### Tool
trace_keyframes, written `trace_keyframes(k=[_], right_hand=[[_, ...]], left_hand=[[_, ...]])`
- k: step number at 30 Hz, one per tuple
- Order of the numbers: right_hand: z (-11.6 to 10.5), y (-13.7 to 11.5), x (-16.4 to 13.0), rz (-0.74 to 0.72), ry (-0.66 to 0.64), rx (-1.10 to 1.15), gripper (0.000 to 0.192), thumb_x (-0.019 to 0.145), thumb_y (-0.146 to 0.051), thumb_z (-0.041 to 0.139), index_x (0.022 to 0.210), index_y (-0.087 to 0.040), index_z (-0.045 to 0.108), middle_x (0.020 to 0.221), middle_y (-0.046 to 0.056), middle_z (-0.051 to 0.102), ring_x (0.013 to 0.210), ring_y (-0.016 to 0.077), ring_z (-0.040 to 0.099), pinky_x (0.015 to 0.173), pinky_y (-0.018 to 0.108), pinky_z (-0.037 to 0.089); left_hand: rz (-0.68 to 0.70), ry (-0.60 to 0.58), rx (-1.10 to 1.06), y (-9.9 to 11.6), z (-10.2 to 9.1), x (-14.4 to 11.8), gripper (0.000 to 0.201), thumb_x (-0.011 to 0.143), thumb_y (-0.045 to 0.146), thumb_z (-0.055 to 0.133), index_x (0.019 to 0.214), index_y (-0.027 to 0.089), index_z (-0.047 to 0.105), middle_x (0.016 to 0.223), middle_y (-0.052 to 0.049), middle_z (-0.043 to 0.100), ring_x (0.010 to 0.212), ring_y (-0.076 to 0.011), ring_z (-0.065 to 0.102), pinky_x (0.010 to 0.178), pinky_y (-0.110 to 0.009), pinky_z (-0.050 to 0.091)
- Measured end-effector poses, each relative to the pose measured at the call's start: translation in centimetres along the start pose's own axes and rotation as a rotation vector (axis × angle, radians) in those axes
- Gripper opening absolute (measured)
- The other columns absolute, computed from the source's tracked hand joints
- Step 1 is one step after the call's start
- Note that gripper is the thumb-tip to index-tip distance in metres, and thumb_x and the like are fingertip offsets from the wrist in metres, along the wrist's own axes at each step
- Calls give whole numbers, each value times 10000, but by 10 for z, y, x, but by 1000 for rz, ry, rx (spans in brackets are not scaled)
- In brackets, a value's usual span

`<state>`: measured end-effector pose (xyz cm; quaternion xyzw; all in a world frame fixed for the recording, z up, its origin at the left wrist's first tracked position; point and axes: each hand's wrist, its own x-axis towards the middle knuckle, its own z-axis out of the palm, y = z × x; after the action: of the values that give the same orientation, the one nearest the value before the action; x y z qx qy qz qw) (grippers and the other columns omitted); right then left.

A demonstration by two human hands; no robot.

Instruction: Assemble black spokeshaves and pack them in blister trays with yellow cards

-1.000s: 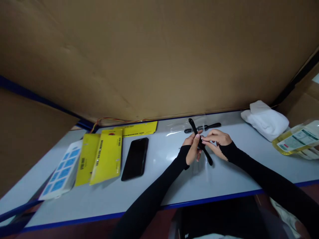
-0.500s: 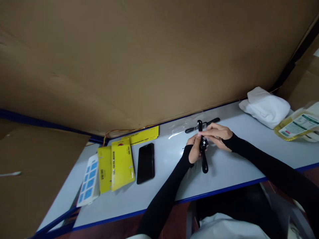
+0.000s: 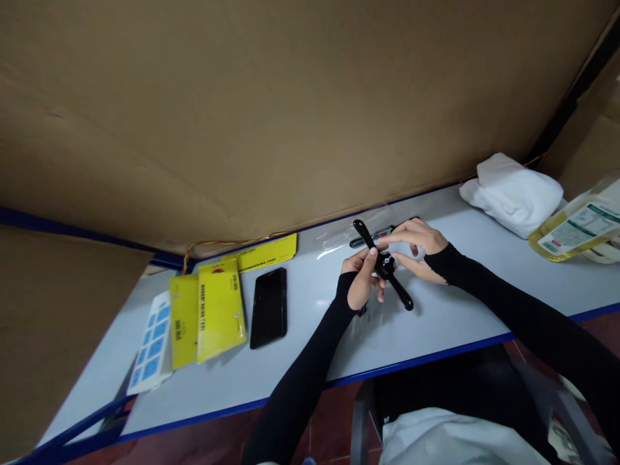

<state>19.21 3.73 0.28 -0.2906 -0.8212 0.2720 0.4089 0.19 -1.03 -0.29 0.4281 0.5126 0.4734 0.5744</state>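
1. Over the white table (image 3: 431, 320), on its right part, is the black tool (image 3: 398, 290) with two long handles, lifted and slanted between the hands
2. The left hand (image 3: 359, 279) grasps this tool near its middle, thumb on top; I think a firm hold here is good, so the tool does not turn under light pressure
3. The right hand (image 3: 425, 248) is loose, its fingers spread beside the tool; I cannot tell if the fingertips touch it
4. At the middle of the tool is a small bright part (image 3: 387, 261); in my judgement it should be handled gently with fingertips, low above the table, because a small piece could drop
5. Around the work, the largest is the cardboard wall (image 3: 290, 116) behind, which limits the reach forward
6. Yellow packets (image 3: 220, 316) lie to the left, well apart; to the right are a white cloth (image 3: 514, 194) and a container of yellow liquid (image 3: 576, 229)
7. Behind the hands is a second black tool (image 3: 357, 243) with clear film (image 3: 333, 241), partly hidden by the right hand; the fingers could catch it
8. A phone (image 3: 269, 307), the smallest of these, lies beside the packets, not in the way
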Motion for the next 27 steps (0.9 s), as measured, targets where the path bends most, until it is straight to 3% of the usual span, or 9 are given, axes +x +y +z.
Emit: trace_keyframes(k=[4, 7, 10, 12, 15, 19, 24, 27], right_hand=[[3, 5, 1, 104, -81, 147, 306, 864, -215, 719, 1169, -197, 731, 1047, 66, 710, 790, 137, 651, 548, 216, 460], [4, 8, 3, 158, 44, 98, 180, 928, -285, 672, 1049, -169, 737, 953, 57, 736, 670, 109, 639, 539, 220, 442], [7, 3, 2, 199, 117, 87, 258, 840, -390, 795, 943, -163, 726, 931, 54, 737, 607, 97, 632, 494, 213, 410], [9, 0, 0, 206, 56, 102, 333, 764, -416, 865, 938, -168, 726, 950, 56, 741, 622, 102, 647, 500, 210, 423], [6, -1, 0, 231, -17, 117, 274, 814, -383, 821, 970, -179, 725, 934, 51, 761, 659, 117, 677, 525, 209, 446], [0, 2, 2, 315, 61, 108, 214, 932, -376, 665, 988, -177, 720, 871, 46, 772, 652, 132, 692, 513, 215, 443], [4, -2, 1, 223, -12, 106, 346, 775, -420, 835, 994, -173, 731, 972, 71, 755, 671, 120, 669, 492, 205, 426], [1, -1, 0, 251, -22, 96, 294, 842, -385, 766, 1036, -169, 717, 906, 56, 761, 625, 101, 633, 522, 207, 438]], left_hand=[[1, -20, 8, -3, -1, 0, 740, 777, 697, 758, 1155, 62, 703, 701, -62, 702, 408, -148, 598, 287, -261, 490], [1, -16, -4, -4, -1, 0, 769, 796, 681, 753, 1232, 52, 679, 751, -87, 731, 413, -151, 600, 293, -273, 492], [12, -6, -27, -3, 0, 0, 749, 791, 670, 768, 1207, 52, 692, 736, -79, 721, 430, -157, 615, 316, -274, 505], [23, -7, -42, -3, 0, 0, 748, 770, 676, 784, 1176, 54, 702, 725, -69, 708, 445, -166, 631, 327, -278, 518], [32, 0, -55, -3, 0, 0, 759, 760, 683, 790, 1175, 53, 702, 747, -78, 715, 452, -171, 641, 323, -276, 512], [29, -6, -60, -4, -1, -1, 732, 786, 661, 782, 1189, 56, 696, 775, -102, 743, 433, -156, 629, 321, -258, 495], [28, -27, -21, -3, -2, -2, 761, 749, 682, 801, 1170, 56, 695, 700, -56, 700, 442, -182, 651, 315, -268, 505], [29, -16, -19, -3, -2, -2, 786, 727, 692, 812, 1170, 55, 683, 770, -88, 734, 455, -188, 662, 326, -287, 528]])
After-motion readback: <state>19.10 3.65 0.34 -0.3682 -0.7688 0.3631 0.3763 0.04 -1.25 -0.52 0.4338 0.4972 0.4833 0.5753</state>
